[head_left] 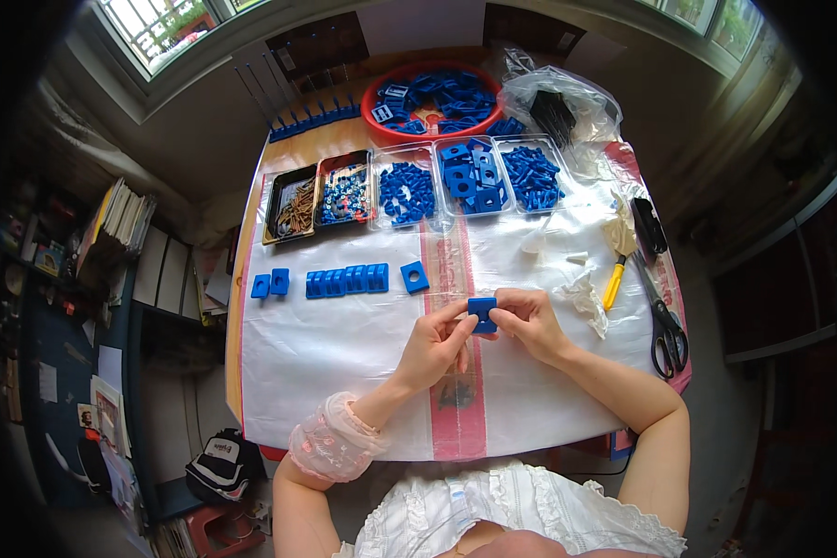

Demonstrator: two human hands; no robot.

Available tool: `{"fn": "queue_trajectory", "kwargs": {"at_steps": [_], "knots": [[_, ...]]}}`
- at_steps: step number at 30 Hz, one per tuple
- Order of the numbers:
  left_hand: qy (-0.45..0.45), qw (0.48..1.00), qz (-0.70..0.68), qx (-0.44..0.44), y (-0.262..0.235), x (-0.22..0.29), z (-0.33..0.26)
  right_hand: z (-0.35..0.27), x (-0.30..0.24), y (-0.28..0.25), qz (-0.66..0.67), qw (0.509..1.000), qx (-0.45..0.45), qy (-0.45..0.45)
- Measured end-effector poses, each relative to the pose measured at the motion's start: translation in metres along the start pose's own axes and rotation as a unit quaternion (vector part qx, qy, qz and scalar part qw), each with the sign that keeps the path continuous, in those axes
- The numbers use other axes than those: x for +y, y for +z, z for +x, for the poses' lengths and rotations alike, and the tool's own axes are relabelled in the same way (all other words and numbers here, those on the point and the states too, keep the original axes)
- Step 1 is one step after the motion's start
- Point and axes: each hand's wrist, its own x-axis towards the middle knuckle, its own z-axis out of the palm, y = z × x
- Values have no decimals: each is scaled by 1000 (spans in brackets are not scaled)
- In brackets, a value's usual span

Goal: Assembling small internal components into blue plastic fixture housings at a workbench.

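A small blue plastic block [482, 313] is pinched between both hands above the pink stripe of the cloth. My left hand [437, 339] grips its left side, thumb on the face. On its right side, my right hand [527, 319] holds it between thumb and fingers. Just beyond my left hand lies a flat blue plate with a round hole [414, 276]. Farther left stands a row of several blue curved blocks [347, 280]. Two more blue plates with holes [271, 283] lie near the left edge. The underside of the held block is hidden.
Trays with brown screws [296, 210], small metal nuts [344, 193] and blue parts [406, 192] line the back. Behind them sit a red basin [374, 121] and a plastic bag [600, 104]. At right lie black scissors [667, 339] and a yellow-handled tool [614, 284].
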Motion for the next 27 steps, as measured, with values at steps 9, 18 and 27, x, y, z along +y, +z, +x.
{"fn": "queue_trajectory", "kwargs": {"at_steps": [9, 18, 27], "knots": [[-18, 1000, -16, -2, -1, 3, -2, 0, 6, 1, 10, 1000, 3, -1], [-25, 1000, -7, 0, 1, 6, -3, 0, 7, -1, 30, 1000, -4, -2], [-14, 1000, 4, 0, 0, 5, -3, 0, 0, 1, 29, 1000, -2, -1]]}}
